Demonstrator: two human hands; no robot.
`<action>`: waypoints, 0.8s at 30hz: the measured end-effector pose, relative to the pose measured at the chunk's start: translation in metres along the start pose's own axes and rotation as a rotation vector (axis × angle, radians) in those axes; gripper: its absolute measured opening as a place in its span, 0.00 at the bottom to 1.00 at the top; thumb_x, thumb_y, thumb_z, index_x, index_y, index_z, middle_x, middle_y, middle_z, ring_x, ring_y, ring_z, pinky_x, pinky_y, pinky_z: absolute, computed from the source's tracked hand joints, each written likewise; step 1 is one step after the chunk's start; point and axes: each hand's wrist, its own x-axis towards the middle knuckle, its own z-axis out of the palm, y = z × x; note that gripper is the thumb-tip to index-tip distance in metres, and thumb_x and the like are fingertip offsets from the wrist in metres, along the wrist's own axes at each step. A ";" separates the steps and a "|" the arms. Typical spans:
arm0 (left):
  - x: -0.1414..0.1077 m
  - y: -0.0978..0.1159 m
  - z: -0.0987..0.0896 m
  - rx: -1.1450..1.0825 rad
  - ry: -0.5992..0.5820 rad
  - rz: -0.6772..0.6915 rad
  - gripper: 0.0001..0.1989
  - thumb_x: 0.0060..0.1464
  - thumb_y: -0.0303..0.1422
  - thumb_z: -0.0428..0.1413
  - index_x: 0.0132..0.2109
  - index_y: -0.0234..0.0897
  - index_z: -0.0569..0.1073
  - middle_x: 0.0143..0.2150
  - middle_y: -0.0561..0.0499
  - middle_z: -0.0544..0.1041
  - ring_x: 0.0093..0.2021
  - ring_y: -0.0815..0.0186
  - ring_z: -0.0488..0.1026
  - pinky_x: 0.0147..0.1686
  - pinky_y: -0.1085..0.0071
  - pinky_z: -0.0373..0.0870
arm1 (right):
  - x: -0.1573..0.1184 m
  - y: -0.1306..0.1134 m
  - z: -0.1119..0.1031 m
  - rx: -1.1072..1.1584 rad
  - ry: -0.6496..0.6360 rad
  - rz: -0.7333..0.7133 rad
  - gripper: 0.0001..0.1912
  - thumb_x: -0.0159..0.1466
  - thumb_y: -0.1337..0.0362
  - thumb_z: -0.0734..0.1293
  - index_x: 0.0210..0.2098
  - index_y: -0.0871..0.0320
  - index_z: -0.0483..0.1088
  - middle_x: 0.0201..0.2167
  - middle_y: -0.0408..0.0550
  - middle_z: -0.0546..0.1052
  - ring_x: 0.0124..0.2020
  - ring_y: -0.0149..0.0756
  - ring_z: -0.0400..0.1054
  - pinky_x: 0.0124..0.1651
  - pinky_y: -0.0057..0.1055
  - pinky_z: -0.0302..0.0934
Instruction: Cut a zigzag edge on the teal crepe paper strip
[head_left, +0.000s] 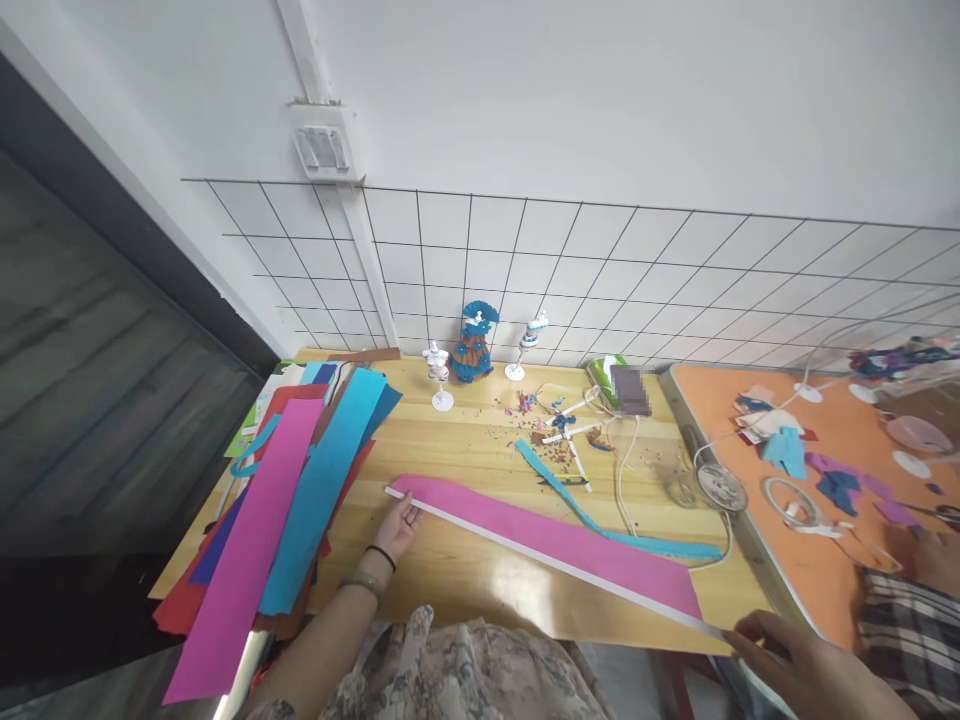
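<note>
A long pink crepe paper strip (pixel 525 530) lies slantwise across the wooden table, with a narrow white tape strip (pixel 555 565) running along its near edge. My left hand (pixel 397 530) has its thumb and fingers closed on the left end of the tape, at the paper's corner. Past the paper's right end, the tape stretches to my right hand (pixel 787 655), whose thumb and fingers pinch it near the table's front edge. Behind the pink paper, and partly under it, runs a narrow blue paper strip (pixel 559 490).
Coloured paper sheets (pixel 322 490) are stacked at left. A blue-and-brown paper dress (pixel 474 345) stands between two small white mannequins (pixel 439 375) by the wire grid. Paper scraps (pixel 562 425), a cable and a clear tape roll (pixel 721 487) lie rightward. Another person's sleeve (pixel 911 630) is at an orange table.
</note>
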 end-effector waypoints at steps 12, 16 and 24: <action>-0.006 0.018 -0.046 0.137 0.019 0.066 0.09 0.56 0.31 0.50 0.43 0.31 0.68 0.37 0.50 0.71 0.31 0.72 0.69 0.29 0.73 0.70 | 0.005 0.001 0.011 -0.049 -0.059 -0.017 0.16 0.57 0.53 0.55 0.19 0.52 0.66 0.13 0.43 0.69 0.18 0.38 0.67 0.23 0.29 0.55; -0.010 0.025 -0.062 0.141 0.058 0.092 0.05 0.55 0.26 0.51 0.39 0.30 0.69 0.30 0.54 0.71 0.25 0.75 0.69 0.25 0.77 0.69 | 0.014 -0.010 0.008 -0.014 -0.091 -0.036 0.15 0.56 0.54 0.57 0.18 0.52 0.65 0.14 0.43 0.72 0.19 0.39 0.68 0.23 0.29 0.55; -0.012 0.041 -0.092 0.119 0.105 0.146 0.09 0.53 0.18 0.48 0.34 0.33 0.71 0.26 0.53 0.73 0.25 0.74 0.72 0.26 0.79 0.71 | 0.054 -0.035 0.006 0.095 -0.176 -0.044 0.14 0.56 0.55 0.59 0.34 0.53 0.71 0.25 0.46 0.78 0.27 0.40 0.72 0.28 0.29 0.58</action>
